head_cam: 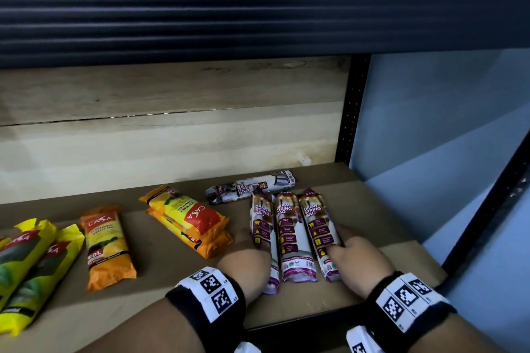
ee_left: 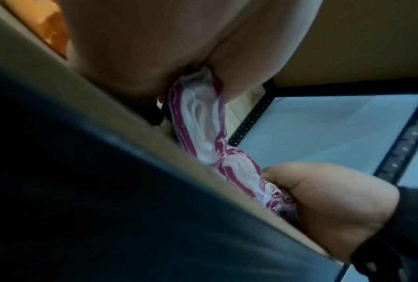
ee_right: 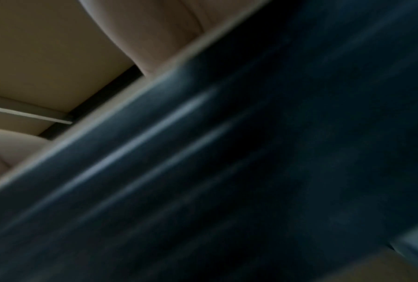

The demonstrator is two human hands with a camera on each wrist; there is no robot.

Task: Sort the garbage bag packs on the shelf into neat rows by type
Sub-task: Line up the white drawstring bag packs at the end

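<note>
Flanking three purple drawstring packs [head_cam: 292, 238] lying side by side on the shelf [head_cam: 160, 255], left hand [head_cam: 246, 258] and right hand [head_cam: 358, 261] pressing inward, curl of fingers impossible to tell.

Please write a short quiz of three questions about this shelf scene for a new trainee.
1. True or false: the fourth purple pack lies crosswise behind the row.
2. How many purple packs stand side by side between the left hand and the right hand?
3. The orange stack lies: A) straight, B) at a slant, C) upright.

Key: 1 true; 2 three; 3 B.
</note>
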